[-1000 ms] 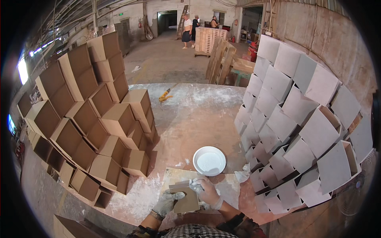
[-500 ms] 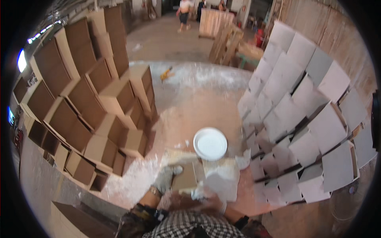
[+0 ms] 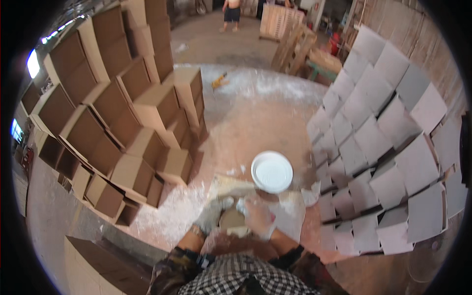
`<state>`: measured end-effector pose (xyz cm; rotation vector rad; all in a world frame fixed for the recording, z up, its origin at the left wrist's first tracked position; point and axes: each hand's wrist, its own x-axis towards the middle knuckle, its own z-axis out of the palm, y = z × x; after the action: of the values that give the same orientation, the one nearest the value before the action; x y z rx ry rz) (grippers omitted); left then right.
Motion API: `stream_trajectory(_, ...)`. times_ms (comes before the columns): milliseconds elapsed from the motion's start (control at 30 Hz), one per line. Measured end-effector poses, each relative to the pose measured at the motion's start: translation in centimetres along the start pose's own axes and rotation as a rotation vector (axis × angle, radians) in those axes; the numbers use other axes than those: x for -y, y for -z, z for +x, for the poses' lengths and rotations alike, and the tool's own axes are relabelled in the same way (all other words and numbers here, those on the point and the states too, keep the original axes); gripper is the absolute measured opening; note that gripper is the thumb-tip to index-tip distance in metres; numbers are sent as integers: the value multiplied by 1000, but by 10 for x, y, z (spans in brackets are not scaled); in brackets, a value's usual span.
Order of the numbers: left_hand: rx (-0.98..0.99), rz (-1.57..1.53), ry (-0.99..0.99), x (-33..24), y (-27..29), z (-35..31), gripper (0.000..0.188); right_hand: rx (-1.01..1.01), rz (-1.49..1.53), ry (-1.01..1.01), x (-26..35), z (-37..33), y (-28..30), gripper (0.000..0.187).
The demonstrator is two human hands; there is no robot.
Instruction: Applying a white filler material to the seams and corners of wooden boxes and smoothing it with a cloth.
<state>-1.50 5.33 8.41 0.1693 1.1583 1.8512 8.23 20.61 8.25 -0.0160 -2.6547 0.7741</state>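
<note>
Close to my body, a brown cardboard piece [image 3: 230, 220] sits between my two hands; whether it is a box or a flat sheet is hard to make out. My left hand [image 3: 209, 217], in a greyish-white glove, closes on its left side with the thumb at the far edge. On the other side my right hand [image 3: 258, 218], whitish at the fingertips and wrist and somewhat blurred, curls over the right edge. Beyond the hands stands a round white basin [image 3: 272, 171]. A white sheet [image 3: 291, 211] lies beside my right hand, on the dusty work surface.
Stacked brown cardboard boxes [image 3: 129, 172] rise on the left. Tall rows of white and grey boxes [image 3: 393, 179] wall off the right. A yellow tool [image 3: 219, 81] lies at the table's far end. Farther back are a wooden pallet [image 3: 293, 49] and a standing person [image 3: 231, 14].
My right hand has moved up and away from my body to the cardboard's right edge. Between my hands, the cardboard shows a smaller face. The whole view has shifted slightly.
</note>
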Motion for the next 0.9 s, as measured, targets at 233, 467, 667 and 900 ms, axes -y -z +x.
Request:
stream_trajectory(233, 220, 465, -102, 36, 27, -48, 42, -15, 5, -34, 6, -1, 11, 19)
stream_trajectory(467, 47, 597, -145, 16, -16, -54, 37, 397, -59, -71, 20, -7, 38, 17)
stream_trajectory(667, 52, 617, 94, 25, -10, -50, 39, 556, -218, -143, 24, 27, 34, 21)
stream_trajectory(900, 186, 234, -10, 63, 18, -30, 32, 310, -151, -119, 27, 15, 33, 15)
